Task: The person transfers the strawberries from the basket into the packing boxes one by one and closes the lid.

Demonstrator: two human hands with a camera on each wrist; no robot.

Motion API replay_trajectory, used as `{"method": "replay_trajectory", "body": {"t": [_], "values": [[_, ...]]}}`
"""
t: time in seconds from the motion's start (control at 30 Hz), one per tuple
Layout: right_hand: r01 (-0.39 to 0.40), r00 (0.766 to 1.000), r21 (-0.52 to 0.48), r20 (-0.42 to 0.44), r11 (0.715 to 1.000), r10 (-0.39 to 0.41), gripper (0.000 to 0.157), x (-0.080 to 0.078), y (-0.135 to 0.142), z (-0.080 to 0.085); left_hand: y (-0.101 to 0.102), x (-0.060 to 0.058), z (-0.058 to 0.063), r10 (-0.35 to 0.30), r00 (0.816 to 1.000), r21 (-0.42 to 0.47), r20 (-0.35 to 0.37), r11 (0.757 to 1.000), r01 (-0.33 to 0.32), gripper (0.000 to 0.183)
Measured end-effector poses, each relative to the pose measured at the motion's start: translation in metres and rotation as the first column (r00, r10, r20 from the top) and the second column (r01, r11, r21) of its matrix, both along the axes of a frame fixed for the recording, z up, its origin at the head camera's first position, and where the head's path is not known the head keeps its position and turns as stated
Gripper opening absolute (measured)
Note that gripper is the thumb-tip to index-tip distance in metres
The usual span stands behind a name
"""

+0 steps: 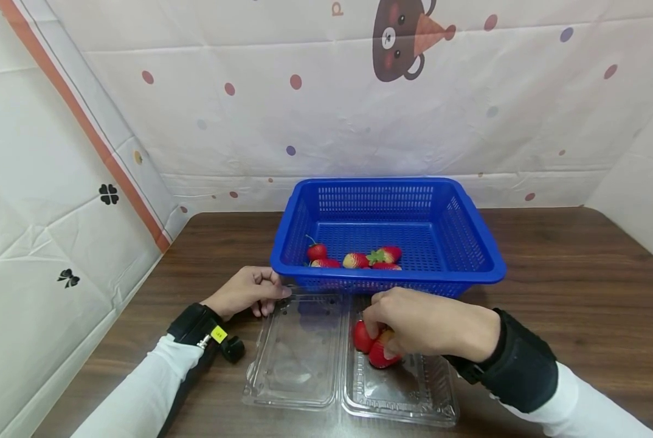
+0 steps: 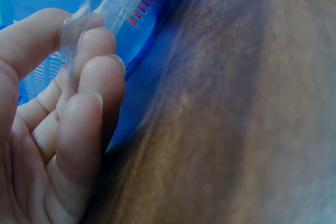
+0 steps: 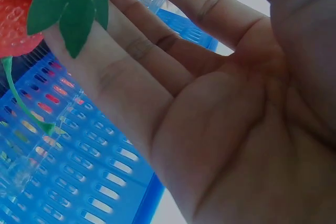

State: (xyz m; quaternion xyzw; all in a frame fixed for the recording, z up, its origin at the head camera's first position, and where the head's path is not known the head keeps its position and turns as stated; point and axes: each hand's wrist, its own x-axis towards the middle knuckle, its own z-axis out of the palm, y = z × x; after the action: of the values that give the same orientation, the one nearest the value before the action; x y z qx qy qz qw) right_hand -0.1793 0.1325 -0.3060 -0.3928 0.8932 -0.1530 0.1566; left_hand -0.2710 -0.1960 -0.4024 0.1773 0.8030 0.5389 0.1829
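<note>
A clear plastic clamshell box (image 1: 303,365) lies open on the table, its lid half on the left and its deeper half on the right. My left hand (image 1: 252,292) pinches the far left corner of the lid; the left wrist view has its clear plastic edge (image 2: 76,32) between thumb and fingers. Over the deeper half, my right hand (image 1: 416,319) holds a strawberry (image 1: 381,356) with fingers and thumb. Another strawberry (image 1: 362,336) sits right beside it. Green leaves (image 3: 79,11) and a thin stem (image 3: 18,95) show near the fingers in the right wrist view.
Directly behind the box stands a blue plastic basket (image 1: 386,274) with slotted walls. Several strawberries (image 1: 355,260) lie inside, along its near side. Brown wood-grain table (image 1: 567,304) extends to both sides, and a patterned cloth (image 1: 326,109) hangs at the back.
</note>
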Motion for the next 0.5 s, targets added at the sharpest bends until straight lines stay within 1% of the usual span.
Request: {"method": "replay_trajectory", "body": {"t": [0.2, 0.37, 0.5], "values": [[-0.014, 1.000, -0.003, -0.025, 1.000, 0.014, 0.021, -0.0007, 0.0005, -0.0013, -0.0003, -0.0005, 0.0002, 0.006, 1.000, -0.002, 0.007, 1.000, -0.006, 0.028], [-0.016, 1.000, 0.004, -0.025, 1.000, 0.016, 0.021, -0.0016, 0.0007, -0.0022, -0.0007, -0.0007, 0.0001, 0.000, 1.000, -0.001, 0.010, 1.000, 0.000, 0.029], [0.002, 1.000, 0.020, -0.008, 1.000, -0.002, 0.021, -0.0019, 0.0001, -0.0023, -0.0004, -0.0005, 0.0005, -0.008, 1.000, -0.001, 0.011, 1.000, 0.008, 0.029]]}}
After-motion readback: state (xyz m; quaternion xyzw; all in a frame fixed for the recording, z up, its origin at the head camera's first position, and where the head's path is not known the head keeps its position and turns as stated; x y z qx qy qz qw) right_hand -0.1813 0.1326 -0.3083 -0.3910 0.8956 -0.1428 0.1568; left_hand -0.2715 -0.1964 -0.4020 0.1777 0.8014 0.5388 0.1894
